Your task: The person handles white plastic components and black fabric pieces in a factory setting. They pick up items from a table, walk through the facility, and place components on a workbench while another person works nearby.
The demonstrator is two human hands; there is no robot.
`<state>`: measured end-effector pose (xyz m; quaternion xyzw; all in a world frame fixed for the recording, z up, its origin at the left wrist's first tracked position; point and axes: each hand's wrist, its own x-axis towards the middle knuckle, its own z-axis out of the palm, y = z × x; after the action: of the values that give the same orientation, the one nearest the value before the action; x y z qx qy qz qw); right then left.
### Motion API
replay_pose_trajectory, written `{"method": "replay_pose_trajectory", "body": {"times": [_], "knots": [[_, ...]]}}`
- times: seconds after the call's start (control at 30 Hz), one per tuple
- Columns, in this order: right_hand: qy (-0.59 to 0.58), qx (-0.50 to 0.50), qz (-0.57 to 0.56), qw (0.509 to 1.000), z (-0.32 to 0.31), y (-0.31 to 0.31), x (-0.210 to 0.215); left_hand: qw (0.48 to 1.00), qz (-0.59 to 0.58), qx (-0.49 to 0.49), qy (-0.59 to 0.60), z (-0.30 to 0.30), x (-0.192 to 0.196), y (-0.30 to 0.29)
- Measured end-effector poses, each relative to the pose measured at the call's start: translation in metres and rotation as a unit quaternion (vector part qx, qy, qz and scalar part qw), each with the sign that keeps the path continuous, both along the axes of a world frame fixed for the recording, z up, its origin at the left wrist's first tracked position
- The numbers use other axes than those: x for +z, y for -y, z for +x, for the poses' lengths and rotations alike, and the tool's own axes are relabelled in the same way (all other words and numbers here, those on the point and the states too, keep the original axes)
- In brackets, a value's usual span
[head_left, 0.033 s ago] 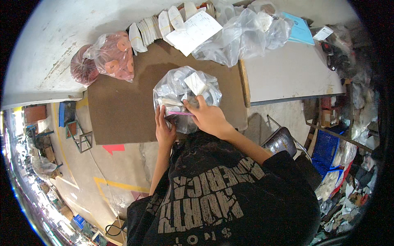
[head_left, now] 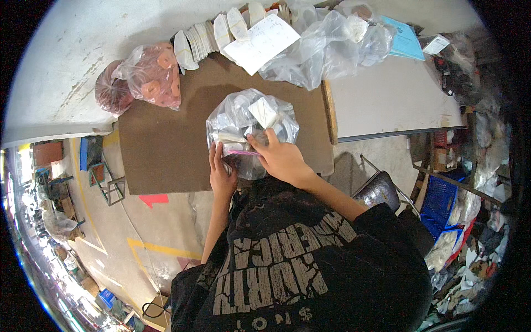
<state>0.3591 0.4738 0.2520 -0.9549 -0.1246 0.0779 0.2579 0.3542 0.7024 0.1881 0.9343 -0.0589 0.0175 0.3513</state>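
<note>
Both hands on clear bag [head_left: 251, 130] at near edge of brown tabletop [head_left: 160, 144]. Left hand [head_left: 221, 174] grips its side; right hand [head_left: 282, 157] pinches pink strip [head_left: 243, 152]. Looks like closing the bag; next needs a steady pinch.

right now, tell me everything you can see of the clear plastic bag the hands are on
The clear plastic bag is a crinkled, see-through film sack, bulging and rounded, filled with small white flat pieces. It sits on the brown board near its front edge. The left hand grips its lower left side; the right hand presses its lower front, fingers pinching a thin pink strip against it.
</note>
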Motion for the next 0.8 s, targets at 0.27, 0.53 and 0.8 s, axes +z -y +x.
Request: {"method": "replay_pose_trajectory", "body": {"times": [0.27, 0.53, 0.8], "knots": [[0.010, -0.016, 0.006, 1.000, 0.001, -0.001, -0.005, 1.000, 0.001, -0.005, 0.004, 0.002, -0.002, 0.002], [-0.015, -0.011, 0.011, 1.000, -0.002, 0.002, -0.010, 1.000, 0.013, -0.015, 0.015, 0.000, -0.006, 0.002], [-0.007, -0.017, 0.031, 0.999, -0.004, 0.003, -0.016, 1.000, 0.010, -0.023, 0.011, -0.001, -0.008, -0.001]]}}
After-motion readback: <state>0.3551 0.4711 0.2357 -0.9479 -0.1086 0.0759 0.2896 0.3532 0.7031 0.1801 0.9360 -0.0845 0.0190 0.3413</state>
